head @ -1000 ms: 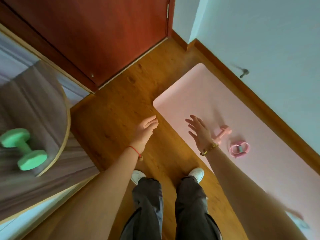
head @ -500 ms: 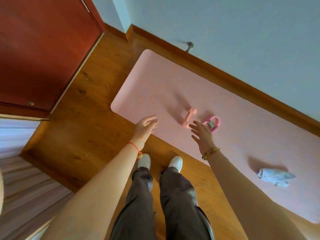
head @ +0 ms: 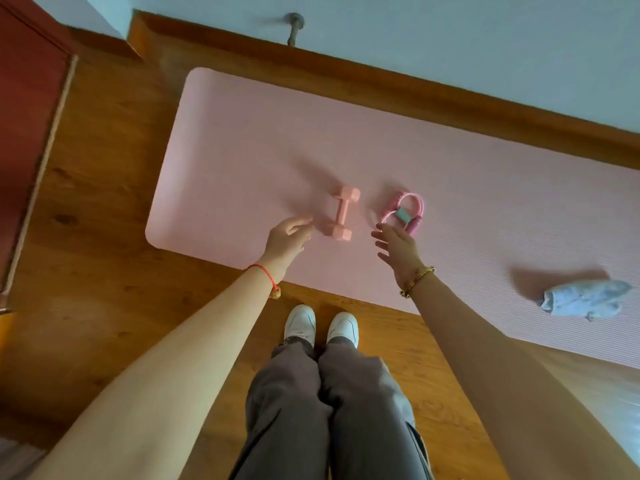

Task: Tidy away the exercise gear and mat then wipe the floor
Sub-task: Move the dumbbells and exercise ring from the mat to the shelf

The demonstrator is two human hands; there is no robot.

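A pink exercise mat (head: 249,140) lies flat on the wooden floor along the wall. On it rest a pink dumbbell (head: 342,213) and, to its right, a pink hand-grip trainer (head: 405,211) with a teal counter. A crumpled pale blue cloth (head: 585,297) lies on the mat at the right. My left hand (head: 287,239) hovers just left of the dumbbell, fingers apart, holding nothing. Over the mat's near edge, my right hand (head: 396,245) is spread and empty, right below the grip trainer.
I stand on the wooden floor (head: 104,237) with white shoes (head: 320,325) at the mat's near edge. A wooden skirting board (head: 381,81) and pale wall run behind the mat. A red-brown door (head: 24,116) is at the left. A metal doorstop (head: 294,27) juts from the wall.
The view has swung right, from the table with a green dumbbell towards the mat. Both hands now reach over the mat beside the dumbbell and grip trainer; the cloth has come into view.
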